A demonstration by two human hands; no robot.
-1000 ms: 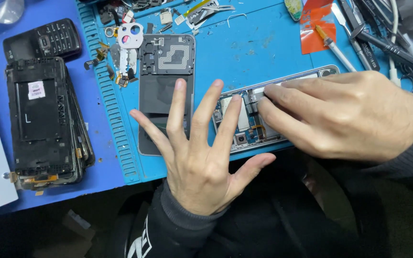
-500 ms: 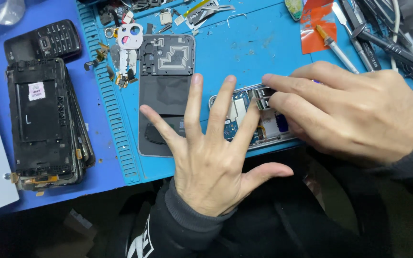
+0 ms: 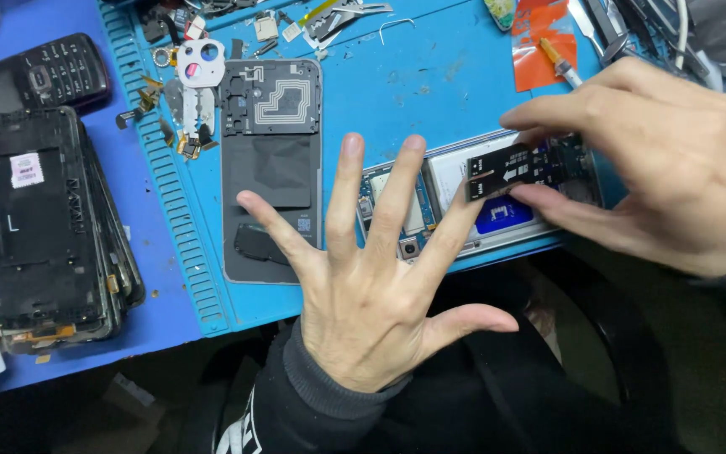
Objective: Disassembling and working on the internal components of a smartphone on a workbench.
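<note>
Far left: 1 keypad phone (image 3: 39,76) lying flat on the blue mat (image 3: 430,76), and just below it 1 stack of black phone frames (image 3: 48,227); exact no. in stack can't tell. Next, small loose parts incl. 1 white camera-lens cover (image 3: 202,63). Then 1 phone back cover (image 3: 272,168), inside face up. Left hand (image 3: 371,294): 5 fingers spread wide, palm down, fingertips pressing on the opened phone (image 3: 464,206) at the mat's near edge. Right hand (image 3: 665,164): thumb + forefinger pinching 1 black circuit board piece (image 3: 518,168), held just above the opened phone. Top right: 1 orange sheet (image 3: 539,50), several tools (image 3: 632,34).
</note>
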